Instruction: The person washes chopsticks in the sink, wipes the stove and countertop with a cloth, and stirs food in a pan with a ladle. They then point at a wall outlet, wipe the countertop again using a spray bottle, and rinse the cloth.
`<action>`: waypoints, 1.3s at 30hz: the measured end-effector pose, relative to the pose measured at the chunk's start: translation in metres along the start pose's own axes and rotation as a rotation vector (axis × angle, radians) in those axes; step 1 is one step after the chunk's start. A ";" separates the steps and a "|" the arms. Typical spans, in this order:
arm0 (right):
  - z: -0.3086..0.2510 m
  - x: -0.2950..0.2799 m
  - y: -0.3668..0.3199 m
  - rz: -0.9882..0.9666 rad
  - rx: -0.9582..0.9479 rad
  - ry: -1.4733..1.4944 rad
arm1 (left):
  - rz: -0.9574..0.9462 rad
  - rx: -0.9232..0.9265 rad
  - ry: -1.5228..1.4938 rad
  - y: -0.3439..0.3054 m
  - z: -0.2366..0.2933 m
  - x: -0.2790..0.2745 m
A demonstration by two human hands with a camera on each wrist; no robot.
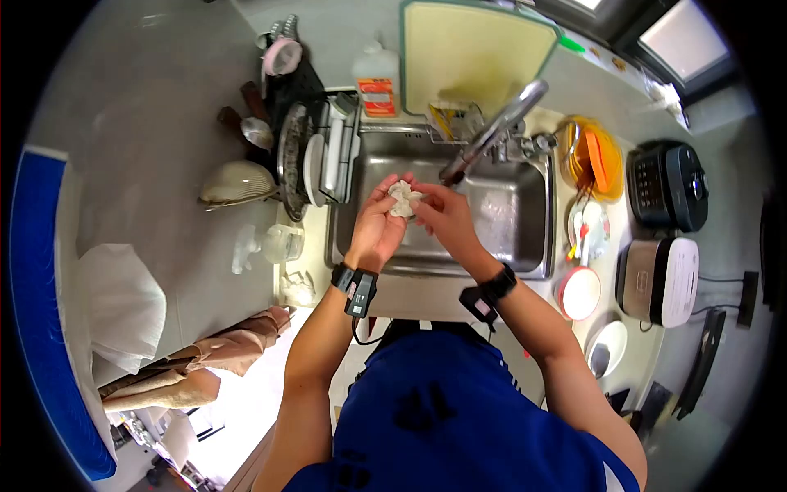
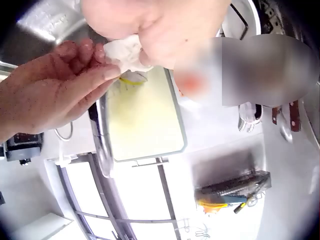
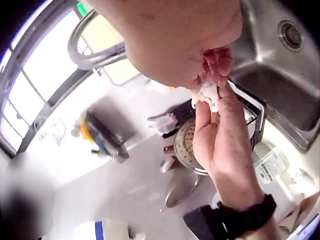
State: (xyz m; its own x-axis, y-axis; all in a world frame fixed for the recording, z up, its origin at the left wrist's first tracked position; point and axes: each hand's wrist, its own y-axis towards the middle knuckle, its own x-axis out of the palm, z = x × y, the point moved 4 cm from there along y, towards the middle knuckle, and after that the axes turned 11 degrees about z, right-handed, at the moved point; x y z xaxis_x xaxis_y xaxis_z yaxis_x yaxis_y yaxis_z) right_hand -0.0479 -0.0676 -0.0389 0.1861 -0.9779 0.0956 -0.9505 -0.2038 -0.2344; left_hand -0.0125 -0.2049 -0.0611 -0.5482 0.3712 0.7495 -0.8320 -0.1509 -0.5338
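Observation:
Over the sink (image 1: 525, 266) both hands meet at a small off-white, crumpled, ruffled piece (image 1: 404, 198); its exact kind cannot be told. The left hand (image 1: 379, 228), palm turned up, holds it between thumb and fingers. From the other side the right hand (image 1: 448, 216) pinches its edge with thumb and fingertips. In the left wrist view the white piece (image 2: 124, 53) shows between the two hands, partly covered by the left palm. The right wrist view shows the white piece (image 3: 206, 96) at the left hand's fingertips.
The faucet (image 1: 496, 131) reaches over the sink near the right hand. A dish rack (image 1: 340, 148) with plates stands left of the sink, a cutting board (image 1: 479, 53) behind. Along the right counter are a red-rimmed bowl (image 1: 580, 293), a white bowl (image 1: 607, 348) and a dark cooker (image 1: 668, 184).

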 end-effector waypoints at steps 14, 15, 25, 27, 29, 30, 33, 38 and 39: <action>0.094 -0.028 -0.020 0.188 -0.300 -0.073 | 0.262 -0.038 0.208 0.030 -0.082 -0.038; 0.094 -0.032 -0.018 0.224 -0.277 -0.095 | 0.218 -0.064 0.226 0.033 -0.086 -0.039; 0.109 -0.053 0.002 0.234 -0.221 -0.312 | 0.215 -0.177 0.135 0.040 -0.118 -0.060; 0.104 -0.060 0.004 0.247 -0.296 -0.383 | 0.197 -0.153 0.150 0.039 -0.126 -0.060; 0.093 -0.064 0.010 0.318 -0.553 -0.389 | 0.247 -0.142 0.145 0.040 -0.129 -0.057; 0.109 -0.055 0.004 0.067 -0.182 -0.053 | 0.300 -0.142 0.130 0.045 -0.128 -0.054; 0.112 -0.042 -0.014 0.077 -0.289 -0.122 | 0.326 -0.170 0.059 0.050 -0.132 -0.059; 0.126 -0.047 0.014 -0.045 -0.305 -0.164 | 0.252 -0.169 0.184 0.036 -0.135 -0.038; 0.133 -0.045 0.006 -0.044 -0.252 -0.167 | 0.293 -0.144 0.218 0.042 -0.132 -0.041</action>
State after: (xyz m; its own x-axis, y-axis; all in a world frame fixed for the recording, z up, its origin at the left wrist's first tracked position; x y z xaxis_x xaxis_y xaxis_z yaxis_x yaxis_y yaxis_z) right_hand -0.0287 -0.0308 -0.1728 0.2465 -0.9670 -0.0650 -0.9686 -0.2480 0.0160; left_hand -0.0139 -0.1058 -0.1657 -0.7169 0.5194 0.4651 -0.6142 -0.1548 -0.7738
